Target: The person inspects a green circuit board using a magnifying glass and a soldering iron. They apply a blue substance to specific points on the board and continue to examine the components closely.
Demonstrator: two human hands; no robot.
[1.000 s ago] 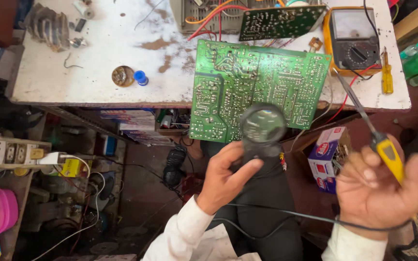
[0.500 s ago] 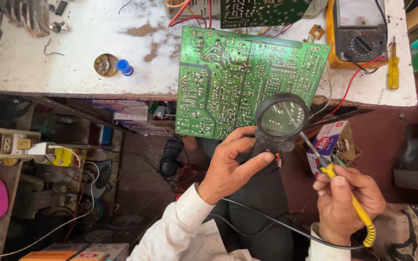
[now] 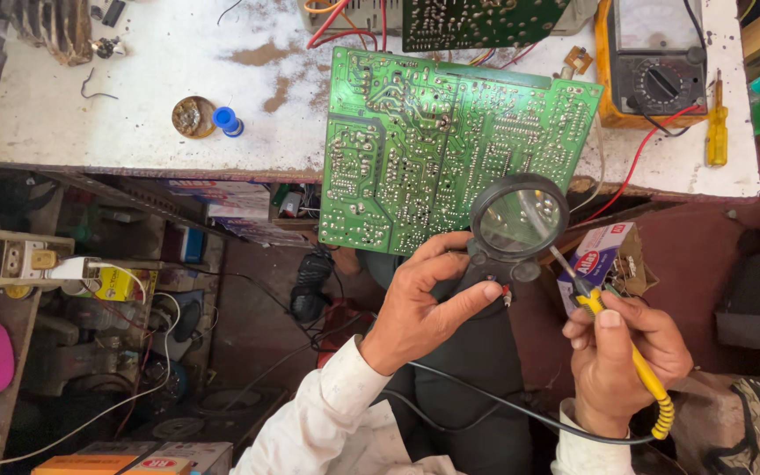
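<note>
The left hand (image 3: 415, 308) is being kept clamped on the magnifying glass (image 3: 518, 220) over the green circuit board (image 3: 433, 149) just above it; the right hand (image 3: 622, 356), closed around the yellow-handled soldering iron (image 3: 613, 330), is best being steadied beside the lens.

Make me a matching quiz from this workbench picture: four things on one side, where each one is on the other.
Things:
1. magnifying glass
2. soldering iron
3. multimeter
4. yellow screwdriver

Places:
A. in the right hand
B. lying near the right edge of the white table
C. in the left hand, over the green circuit board
D. standing at the back right of the table, with a dial

Pairs: 1-C, 2-A, 3-D, 4-B
</note>
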